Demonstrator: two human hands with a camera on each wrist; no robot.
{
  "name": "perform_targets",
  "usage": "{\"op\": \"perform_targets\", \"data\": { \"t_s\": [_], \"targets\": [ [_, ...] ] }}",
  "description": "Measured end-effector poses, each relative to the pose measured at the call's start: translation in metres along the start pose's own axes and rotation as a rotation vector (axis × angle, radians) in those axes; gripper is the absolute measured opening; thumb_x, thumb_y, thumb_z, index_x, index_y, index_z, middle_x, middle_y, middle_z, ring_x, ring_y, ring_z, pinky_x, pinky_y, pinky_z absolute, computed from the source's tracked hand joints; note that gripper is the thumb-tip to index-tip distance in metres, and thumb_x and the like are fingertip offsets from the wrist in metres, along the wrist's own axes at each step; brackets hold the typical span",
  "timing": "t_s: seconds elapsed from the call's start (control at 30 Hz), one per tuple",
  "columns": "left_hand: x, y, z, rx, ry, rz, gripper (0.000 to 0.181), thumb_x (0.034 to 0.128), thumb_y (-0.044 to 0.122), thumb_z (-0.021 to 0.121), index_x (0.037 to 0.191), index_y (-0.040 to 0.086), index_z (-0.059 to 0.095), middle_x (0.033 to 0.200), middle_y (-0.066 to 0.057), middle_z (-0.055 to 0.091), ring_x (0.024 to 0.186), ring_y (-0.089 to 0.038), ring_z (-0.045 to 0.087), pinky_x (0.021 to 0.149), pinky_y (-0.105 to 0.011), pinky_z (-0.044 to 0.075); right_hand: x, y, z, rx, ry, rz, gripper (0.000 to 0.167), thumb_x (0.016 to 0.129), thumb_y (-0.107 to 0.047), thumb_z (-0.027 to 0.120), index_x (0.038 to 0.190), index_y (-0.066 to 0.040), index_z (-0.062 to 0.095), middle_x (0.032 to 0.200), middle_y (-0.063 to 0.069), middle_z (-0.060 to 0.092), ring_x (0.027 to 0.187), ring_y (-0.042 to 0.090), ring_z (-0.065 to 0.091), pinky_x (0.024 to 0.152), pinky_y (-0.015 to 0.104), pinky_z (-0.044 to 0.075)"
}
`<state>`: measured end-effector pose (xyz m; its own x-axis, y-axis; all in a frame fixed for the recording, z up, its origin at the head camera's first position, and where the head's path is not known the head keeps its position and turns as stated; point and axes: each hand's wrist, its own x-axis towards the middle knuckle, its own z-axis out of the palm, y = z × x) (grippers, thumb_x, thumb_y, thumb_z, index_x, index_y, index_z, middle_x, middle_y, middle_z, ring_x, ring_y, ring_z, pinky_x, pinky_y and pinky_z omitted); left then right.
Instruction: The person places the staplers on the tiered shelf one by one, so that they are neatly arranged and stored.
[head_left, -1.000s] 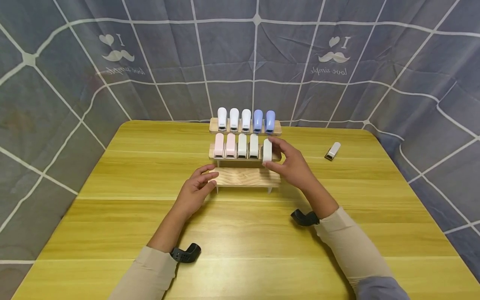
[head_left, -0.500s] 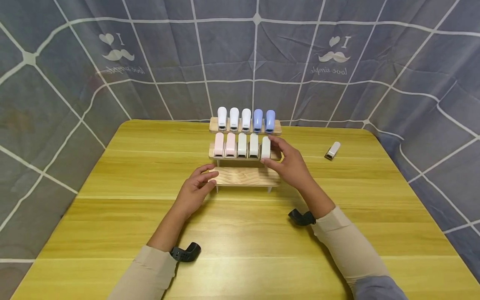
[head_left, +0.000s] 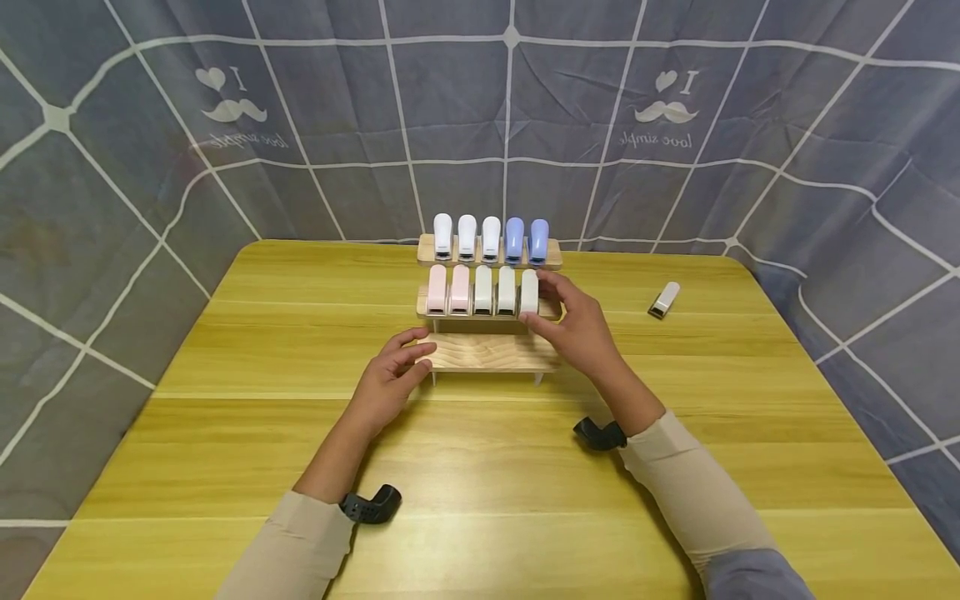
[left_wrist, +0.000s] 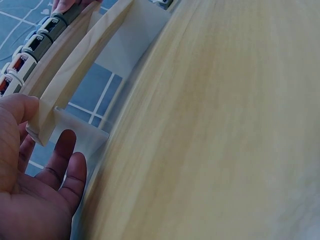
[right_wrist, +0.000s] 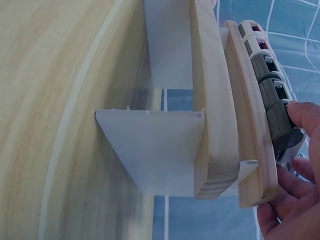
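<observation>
In the head view my right hand (head_left: 576,325) holds a pale green stapler (head_left: 528,292) between thumb and fingers at the right of the middle step. That stapler stands beside two more pale green ones (head_left: 495,290) and two pink staplers (head_left: 447,289). My left hand (head_left: 386,379) holds the left end of the wooden stand's bottom step (head_left: 487,353). In the left wrist view its thumb lies on the board end (left_wrist: 50,105), and the other fingers spread below. The right wrist view shows fingertips against the dark-based end stapler (right_wrist: 284,125).
Three white staplers (head_left: 467,237) and two blue staplers (head_left: 527,240) line the top step (head_left: 553,255). One white stapler (head_left: 664,300) lies on the wooden table (head_left: 480,483) to the right. A grey checked cloth (head_left: 450,100) hangs around the back and sides.
My right hand has shifted slightly left with the pale green stapler, bringing it closer to the neighbouring ones and level with the row. My left hand stays put.
</observation>
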<state>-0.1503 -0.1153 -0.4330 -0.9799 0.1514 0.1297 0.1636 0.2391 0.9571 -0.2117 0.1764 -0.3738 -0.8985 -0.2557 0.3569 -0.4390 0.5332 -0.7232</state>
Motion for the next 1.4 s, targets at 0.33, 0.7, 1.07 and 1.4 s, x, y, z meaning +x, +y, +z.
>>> {"op": "perform_targets", "data": {
  "t_s": [0.33, 0.7, 1.07, 1.4],
  "targets": [
    [0.001, 0.0, 0.001, 0.012, -0.001, 0.012, 0.03, 0.099, 0.012, 0.062, 0.126, -0.001, 0.066, 0.147, -0.003, 0.047, 0.136, -0.024, 0.042, 0.106, -0.046, 0.036, -0.002, 0.002, 0.001, 0.017, 0.02, -0.014, 0.061, 0.089, -0.02, 0.078, 0.142, -0.009, 0.051, 0.126, 0.009, 0.065, 0.118, 0.023, 0.059, 0.1, 0.045, 0.043],
    [-0.002, 0.014, 0.002, 0.053, -0.001, -0.015, 0.031, 0.0999, 0.005, 0.059, 0.128, -0.007, 0.063, 0.149, -0.011, 0.044, 0.133, -0.03, 0.045, 0.102, -0.044, 0.039, -0.001, 0.0, 0.0, 0.006, 0.015, -0.007, 0.063, 0.089, -0.019, 0.077, 0.144, -0.007, 0.049, 0.126, 0.011, 0.064, 0.118, 0.025, 0.058, 0.102, 0.046, 0.04],
    [-0.009, 0.036, 0.001, 0.029, -0.01, -0.02, 0.031, 0.1001, 0.004, 0.057, 0.128, -0.01, 0.061, 0.149, -0.016, 0.043, 0.135, -0.033, 0.043, 0.105, -0.048, 0.036, 0.001, 0.003, 0.0, 0.015, 0.036, -0.037, 0.06, 0.089, -0.017, 0.076, 0.142, -0.007, 0.051, 0.124, 0.009, 0.065, 0.112, 0.022, 0.059, 0.096, 0.044, 0.043],
    [-0.009, 0.033, 0.0, 0.037, -0.014, -0.031, 0.032, 0.1004, 0.005, 0.057, 0.128, -0.009, 0.061, 0.15, -0.014, 0.043, 0.136, -0.033, 0.042, 0.106, -0.048, 0.036, 0.002, 0.005, -0.002, 0.039, 0.025, -0.039, 0.061, 0.088, -0.017, 0.077, 0.142, -0.008, 0.051, 0.129, 0.009, 0.062, 0.117, 0.022, 0.057, 0.097, 0.044, 0.044]
  ]
}}
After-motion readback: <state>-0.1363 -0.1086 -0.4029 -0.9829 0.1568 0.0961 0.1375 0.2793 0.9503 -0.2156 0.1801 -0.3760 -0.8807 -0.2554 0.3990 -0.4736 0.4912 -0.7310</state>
